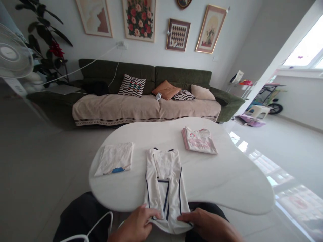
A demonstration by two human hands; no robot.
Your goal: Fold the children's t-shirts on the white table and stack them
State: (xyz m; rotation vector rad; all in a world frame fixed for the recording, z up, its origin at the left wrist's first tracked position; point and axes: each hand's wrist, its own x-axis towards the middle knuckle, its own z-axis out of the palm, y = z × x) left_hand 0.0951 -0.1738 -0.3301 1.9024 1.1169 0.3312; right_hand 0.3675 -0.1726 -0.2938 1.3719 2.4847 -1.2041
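Note:
A white shirt with dark navy piping (155, 188) lies lengthwise on the white table, its sides folded in towards the middle. Its lower hem hangs over the table's near edge. At the hem's left corner, my left hand (142, 218) pinches the cloth between thumb and fingers. My right hand (202, 222) grips the right corner of the same hem. To the left lies a folded white garment (114, 156) with a blue print. Further back on the right sits a small stack of folded white and pink shirts (200, 140).
The white table (219, 174) has a curved rim and stands before a green sofa (98, 72) with a beige cover and several cushions. A white fan (12, 53) is at the far left. A white cable (97, 223) crosses near my left leg.

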